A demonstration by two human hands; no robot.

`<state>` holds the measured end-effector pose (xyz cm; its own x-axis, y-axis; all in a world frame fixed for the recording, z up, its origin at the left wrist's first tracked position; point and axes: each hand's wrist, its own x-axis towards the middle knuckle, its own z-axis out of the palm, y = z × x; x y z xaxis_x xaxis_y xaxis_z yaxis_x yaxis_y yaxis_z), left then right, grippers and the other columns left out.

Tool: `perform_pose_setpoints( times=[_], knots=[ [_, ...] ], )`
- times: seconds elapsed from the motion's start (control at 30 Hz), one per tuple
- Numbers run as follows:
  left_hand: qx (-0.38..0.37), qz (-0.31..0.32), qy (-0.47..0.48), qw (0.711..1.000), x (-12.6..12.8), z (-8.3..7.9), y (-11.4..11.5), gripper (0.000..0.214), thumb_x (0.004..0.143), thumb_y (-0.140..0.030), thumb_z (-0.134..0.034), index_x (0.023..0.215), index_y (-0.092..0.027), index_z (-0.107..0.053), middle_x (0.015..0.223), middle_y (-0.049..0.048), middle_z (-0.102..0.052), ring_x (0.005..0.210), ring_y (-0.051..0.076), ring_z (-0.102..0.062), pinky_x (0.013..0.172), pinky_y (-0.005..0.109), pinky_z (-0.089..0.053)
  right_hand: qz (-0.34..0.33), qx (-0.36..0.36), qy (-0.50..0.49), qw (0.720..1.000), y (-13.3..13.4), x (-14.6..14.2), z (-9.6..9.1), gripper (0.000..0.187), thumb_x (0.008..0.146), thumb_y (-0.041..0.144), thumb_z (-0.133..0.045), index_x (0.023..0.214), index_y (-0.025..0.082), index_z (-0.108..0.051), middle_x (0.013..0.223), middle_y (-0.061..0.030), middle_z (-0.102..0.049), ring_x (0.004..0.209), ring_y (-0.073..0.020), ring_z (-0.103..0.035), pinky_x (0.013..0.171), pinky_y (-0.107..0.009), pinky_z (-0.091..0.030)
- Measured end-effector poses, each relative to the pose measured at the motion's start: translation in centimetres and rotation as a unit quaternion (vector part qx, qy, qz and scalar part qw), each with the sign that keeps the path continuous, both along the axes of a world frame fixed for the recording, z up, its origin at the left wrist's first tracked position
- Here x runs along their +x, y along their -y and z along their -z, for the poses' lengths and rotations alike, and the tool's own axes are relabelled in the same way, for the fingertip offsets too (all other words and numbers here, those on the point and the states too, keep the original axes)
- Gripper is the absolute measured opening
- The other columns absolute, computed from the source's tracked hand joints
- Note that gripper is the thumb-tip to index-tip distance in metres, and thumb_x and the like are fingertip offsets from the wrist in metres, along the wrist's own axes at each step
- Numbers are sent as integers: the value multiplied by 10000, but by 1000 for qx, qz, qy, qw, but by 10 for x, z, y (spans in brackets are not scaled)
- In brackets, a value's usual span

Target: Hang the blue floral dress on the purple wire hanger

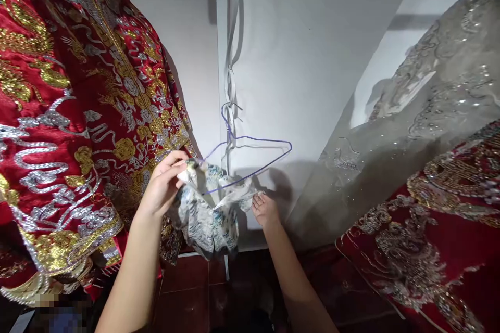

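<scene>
A purple hanger (269, 140) hangs by its hook from white cords (232, 83) on the wall. Its left end is inside the neck opening of a small white garment (213, 223) with a blue and yellow print. My left hand (164, 179) pinches the garment's edge at the left, close to the hanger's left arm. At the other side, my right hand (265, 209) grips the garment's right edge between thumb and fingers, below the hanger's lower bar. The hanger's right end sticks out bare above the cloth.
A red jacket (125, 83) with gold and silver embroidery hangs close on the left. To the right are a sheer beaded gown (441, 88) and a red embroidered garment (429, 255). A white wall (304, 36) stands behind, above a dark red tiled floor (183, 291).
</scene>
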<state>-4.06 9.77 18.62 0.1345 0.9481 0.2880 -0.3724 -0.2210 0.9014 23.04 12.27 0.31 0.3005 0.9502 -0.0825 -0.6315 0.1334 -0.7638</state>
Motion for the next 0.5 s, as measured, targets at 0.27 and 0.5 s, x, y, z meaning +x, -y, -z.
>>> perform_pose_setpoints(
  times=[0.27,0.5],
  knots=[
    [-73,-186,45,979,-24,64,75,147,794,-289,-692,836,-209,-576,690,-34,-495,557,88,-444,510,184,-389,-109,-52,212,970,34,-49,-13,218,737,431,-726,794,220,-723,865,-51,-696,816,-225,-609,729,-328,-461],
    [-37,-106,-243,964,43,108,119,173,922,-372,-564,897,-222,-645,794,24,-608,754,185,-557,708,293,-458,-466,15,217,857,89,-87,-31,480,835,725,-503,782,310,-737,849,-48,-705,990,-306,-647,897,-445,-464]
  ],
)
